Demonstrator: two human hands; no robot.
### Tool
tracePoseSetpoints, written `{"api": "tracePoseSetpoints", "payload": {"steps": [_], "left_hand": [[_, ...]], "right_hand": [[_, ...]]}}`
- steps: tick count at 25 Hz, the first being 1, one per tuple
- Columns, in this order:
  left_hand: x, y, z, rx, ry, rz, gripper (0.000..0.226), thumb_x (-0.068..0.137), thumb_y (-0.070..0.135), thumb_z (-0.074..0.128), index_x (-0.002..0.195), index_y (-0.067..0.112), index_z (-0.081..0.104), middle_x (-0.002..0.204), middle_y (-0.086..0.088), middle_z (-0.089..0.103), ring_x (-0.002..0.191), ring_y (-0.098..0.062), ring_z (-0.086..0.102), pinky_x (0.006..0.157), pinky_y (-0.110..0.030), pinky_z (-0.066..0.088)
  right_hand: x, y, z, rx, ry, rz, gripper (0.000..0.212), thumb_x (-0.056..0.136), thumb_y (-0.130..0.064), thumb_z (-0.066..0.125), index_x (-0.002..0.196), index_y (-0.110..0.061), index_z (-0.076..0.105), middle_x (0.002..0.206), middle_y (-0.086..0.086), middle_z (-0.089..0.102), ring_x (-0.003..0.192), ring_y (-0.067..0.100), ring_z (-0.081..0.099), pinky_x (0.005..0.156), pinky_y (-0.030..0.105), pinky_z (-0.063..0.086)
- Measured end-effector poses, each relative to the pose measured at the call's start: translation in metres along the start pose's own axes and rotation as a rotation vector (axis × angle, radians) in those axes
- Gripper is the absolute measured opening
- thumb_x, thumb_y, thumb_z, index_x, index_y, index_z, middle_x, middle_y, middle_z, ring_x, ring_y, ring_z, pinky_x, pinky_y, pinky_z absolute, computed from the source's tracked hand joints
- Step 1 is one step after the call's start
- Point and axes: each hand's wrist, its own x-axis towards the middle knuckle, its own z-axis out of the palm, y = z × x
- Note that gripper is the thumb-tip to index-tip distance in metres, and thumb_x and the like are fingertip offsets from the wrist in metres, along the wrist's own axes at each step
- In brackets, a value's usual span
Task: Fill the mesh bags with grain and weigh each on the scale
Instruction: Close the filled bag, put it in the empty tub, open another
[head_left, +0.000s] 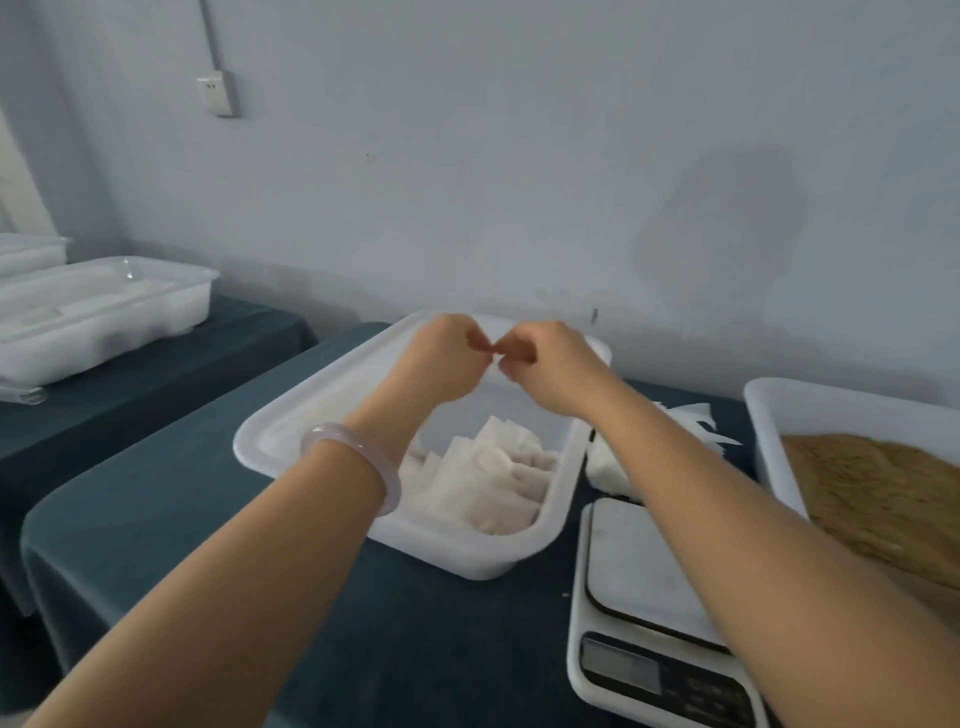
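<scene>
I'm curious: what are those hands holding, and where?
Cannot tell: left hand and right hand meet with curled fingers above the white plastic tray; nothing visible between.

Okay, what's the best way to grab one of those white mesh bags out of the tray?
Come straight down from above and pinch a raised fold on top of the mesh bags. They lie loosely crumpled in the near right end of the tray, whose upright walls block a sideways reach. The folds that stick up are probably easiest to pinch.

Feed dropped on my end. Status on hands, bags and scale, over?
Left hand and right hand up over tray, fingertips meeting, grip unclear. Mesh bags heaped in it. Scale bare where seen, right forearm across it.
</scene>
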Motion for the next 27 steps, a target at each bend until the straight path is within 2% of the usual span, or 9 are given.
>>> {"api": "tracePoseSetpoints", "payload": {"steps": [4,7,12,15,18,21,23,25,27], "left_hand": [[-0.017,0.058,0.046,-0.024,-0.157,0.177,0.019,0.088,0.019,0.059,0.105,0.014,0.066,0.113,-0.005,0.065,0.106,-0.023,0.057,0.084,-0.026,0.042],[-0.032,0.080,0.075,-0.054,-0.283,0.299,0.020,0.088,0.019,0.058,0.106,0.013,0.064,0.111,-0.003,0.065,0.104,-0.021,0.058,0.084,-0.026,0.044],[-0.038,0.089,0.107,0.070,-0.436,0.418,0.020,0.090,0.027,0.056,0.104,0.016,0.065,0.111,-0.001,0.065,0.106,-0.019,0.056,0.092,-0.029,0.043],[-0.035,0.078,0.111,0.098,-0.466,0.353,0.020,0.088,0.029,0.057,0.102,0.018,0.065,0.108,0.000,0.066,0.103,-0.019,0.058,0.093,-0.033,0.045],[-0.034,0.071,0.109,0.006,-0.486,0.298,0.018,0.087,0.027,0.059,0.099,0.015,0.066,0.105,0.001,0.066,0.098,-0.016,0.059,0.086,-0.029,0.047],[-0.032,0.069,0.107,-0.046,-0.493,0.270,0.017,0.087,0.026,0.060,0.100,0.015,0.065,0.105,0.002,0.066,0.098,-0.015,0.059,0.083,-0.025,0.046],[-0.032,0.068,0.106,-0.101,-0.439,0.226,0.030,0.086,0.030,0.064,0.112,0.017,0.059,0.115,0.003,0.060,0.106,-0.014,0.055,0.085,-0.024,0.042],[-0.034,0.067,0.104,-0.182,-0.400,0.268,0.067,0.075,0.036,0.075,0.132,0.021,0.042,0.136,0.003,0.041,0.127,-0.015,0.038,0.094,-0.022,0.032],[-0.037,0.067,0.100,-0.135,-0.416,0.531,0.106,0.063,0.039,0.084,0.146,0.033,0.019,0.156,0.008,0.005,0.143,-0.011,0.007,0.107,-0.023,0.018]], "right_hand": [[-0.038,0.063,-0.054,-0.234,0.186,0.204,0.017,0.085,-0.005,0.052,0.076,-0.003,0.067,0.083,0.011,0.069,0.084,0.030,0.063,0.069,0.031,0.049],[-0.062,0.106,-0.053,-0.592,-0.176,0.348,0.028,0.087,-0.007,0.049,0.059,-0.008,0.047,0.070,0.010,0.054,0.076,0.030,0.052,0.057,0.028,0.040],[-0.057,0.134,-0.026,-0.715,-0.442,0.450,0.011,0.087,-0.011,0.055,0.095,-0.008,0.061,0.097,0.007,0.061,0.090,0.023,0.049,0.090,0.037,0.044],[-0.051,0.129,-0.020,-0.752,-0.445,0.439,0.026,0.091,-0.011,0.050,0.115,-0.006,0.058,0.112,0.009,0.060,0.108,0.026,0.054,0.081,0.033,0.041],[-0.055,0.119,-0.021,-0.793,-0.429,0.441,0.023,0.090,-0.013,0.047,0.108,-0.006,0.060,0.093,0.006,0.060,0.106,0.027,0.058,0.075,0.032,0.038],[-0.062,0.116,-0.036,-0.570,-0.349,0.517,0.021,0.092,-0.007,0.040,0.075,-0.010,0.053,0.093,0.010,0.057,0.087,0.027,0.053,0.072,0.030,0.039],[-0.068,0.115,-0.056,-0.225,-0.060,0.581,0.028,0.087,-0.005,0.039,0.060,-0.011,0.040,0.072,0.008,0.050,0.067,0.023,0.045,0.057,0.028,0.035],[-0.081,0.112,-0.075,0.267,0.216,0.651,0.021,0.084,-0.007,0.048,0.063,-0.007,0.047,0.065,0.010,0.048,0.060,0.024,0.045,0.049,0.026,0.031],[-0.097,0.106,-0.088,0.770,0.272,0.758,0.005,0.083,-0.006,0.056,0.083,-0.004,0.061,0.075,0.014,0.060,0.065,0.027,0.059,0.048,0.025,0.043]]}}
